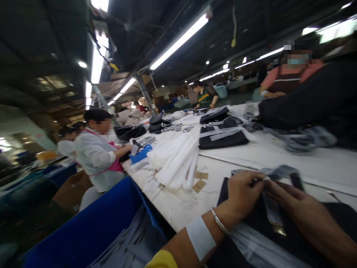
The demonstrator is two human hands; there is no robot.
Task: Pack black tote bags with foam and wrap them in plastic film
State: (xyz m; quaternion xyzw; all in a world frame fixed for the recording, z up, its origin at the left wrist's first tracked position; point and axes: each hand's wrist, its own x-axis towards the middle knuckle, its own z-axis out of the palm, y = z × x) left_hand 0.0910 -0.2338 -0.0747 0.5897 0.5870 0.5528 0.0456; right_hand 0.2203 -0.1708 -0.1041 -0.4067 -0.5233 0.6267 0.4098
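Note:
My left hand (245, 193) is closed, thumb and fingers pinching a strap (287, 171) wrapped in cloudy plastic film. Right beside it, my right hand (301, 208) grips the same strap, its fingertips meeting those of the left. The strap loops up behind both hands, and one end with a gold-coloured metal fitting (279, 230) hangs below. Under my hands lies a black bag-like piece (260, 219), with more plastic film (251, 242) across its front. My fingers partly hide what is pinched between them.
White rolled sheets (178, 156) and small brown tags (199, 185) lie on the white table (178, 208). Further back are stacked black bags (223, 136). A blue bin (92, 223) of grey strips stands at the left edge. Co-workers (97, 156) are around the table.

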